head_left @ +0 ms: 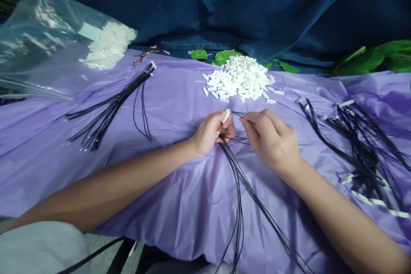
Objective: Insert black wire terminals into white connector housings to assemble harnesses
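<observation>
In the middle, my left hand (213, 132) pinches a small white connector (226, 115) between thumb and finger. Its curled fingers also hold a bundle of thin black wires (238, 171) with a white end, and the wires hang down over the front edge. Just right of it, my right hand (272, 139) is closed on thin black wires that run to the white connector. Behind both hands lies a pile of small white connectors (245, 78).
A clear plastic bag (64, 43) with white pieces lies at the back left. Black wires (112, 105) spread on the purple cloth (173, 90) at left. More wires with white connectors (366, 150) lie at right. Green leaves (375, 58) border the blue curtain (205, 4).
</observation>
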Demonstrator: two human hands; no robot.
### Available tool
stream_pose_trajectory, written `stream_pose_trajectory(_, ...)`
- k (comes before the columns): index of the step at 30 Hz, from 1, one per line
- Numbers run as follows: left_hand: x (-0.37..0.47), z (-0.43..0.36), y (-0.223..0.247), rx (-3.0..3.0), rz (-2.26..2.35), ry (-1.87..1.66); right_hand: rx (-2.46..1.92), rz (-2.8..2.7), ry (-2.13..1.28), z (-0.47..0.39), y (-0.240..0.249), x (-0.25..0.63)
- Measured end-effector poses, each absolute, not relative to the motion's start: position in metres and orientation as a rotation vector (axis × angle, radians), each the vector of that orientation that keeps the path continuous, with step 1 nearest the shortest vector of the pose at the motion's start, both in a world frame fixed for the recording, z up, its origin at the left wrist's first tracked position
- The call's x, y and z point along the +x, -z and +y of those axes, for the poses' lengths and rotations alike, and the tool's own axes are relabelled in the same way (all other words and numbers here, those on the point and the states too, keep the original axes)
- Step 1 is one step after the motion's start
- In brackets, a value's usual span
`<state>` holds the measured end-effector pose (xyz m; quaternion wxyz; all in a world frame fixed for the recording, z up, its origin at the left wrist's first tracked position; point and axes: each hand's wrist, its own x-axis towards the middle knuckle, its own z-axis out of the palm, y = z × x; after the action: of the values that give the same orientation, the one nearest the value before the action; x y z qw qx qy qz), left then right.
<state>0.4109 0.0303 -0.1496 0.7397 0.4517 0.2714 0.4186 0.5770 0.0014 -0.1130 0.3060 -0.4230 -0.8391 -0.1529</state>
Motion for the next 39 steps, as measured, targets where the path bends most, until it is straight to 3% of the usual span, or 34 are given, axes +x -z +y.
stream_pose_trajectory(15, 0.411, 0.03, 0.149, 1.075, 0.544, -0.919, -1.112, -2.22, 0.72, 0.004, 0.113, 0.571)
stream_pose_trajectory(39, 0.412, 0.024, 0.144, 1.173, 0.621, -0.933, -1.129, -2.205, 0.715, -0.001, 0.111, 0.566)
